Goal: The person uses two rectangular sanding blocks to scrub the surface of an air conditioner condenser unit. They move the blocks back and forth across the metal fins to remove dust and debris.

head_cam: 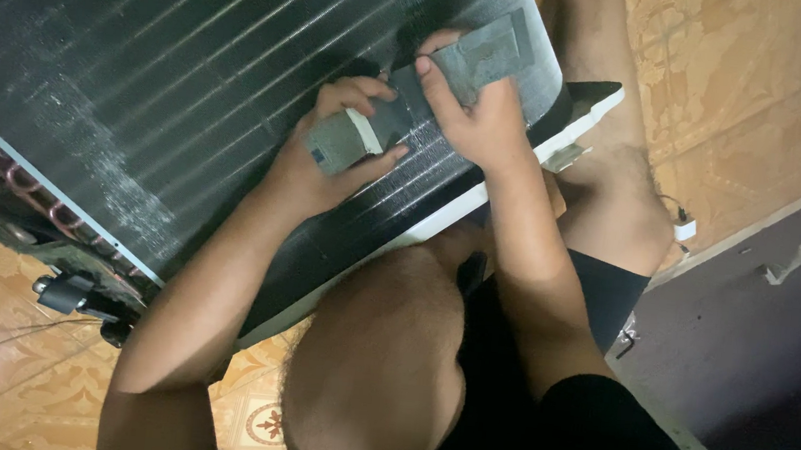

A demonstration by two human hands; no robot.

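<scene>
Head view: person is sitting on tiled floor point(786, 86), knees up, w/ finned coil point(190, 68) of an AC unit lying tilted across the lap. Both hands are gripping one grey flat tool point(481, 52) that is resting on the fins near the coil's lower-right edge. Left hand point(329, 155) is curling fingers & thumb tight round the tool's pale handle end. Right hand point(480, 115) is closing over the mid part, fingertips pressing on top. White casing rim point(440, 221) is running under the hands. Copper tubes point(22, 193) are showing at the coil's left end.
</scene>
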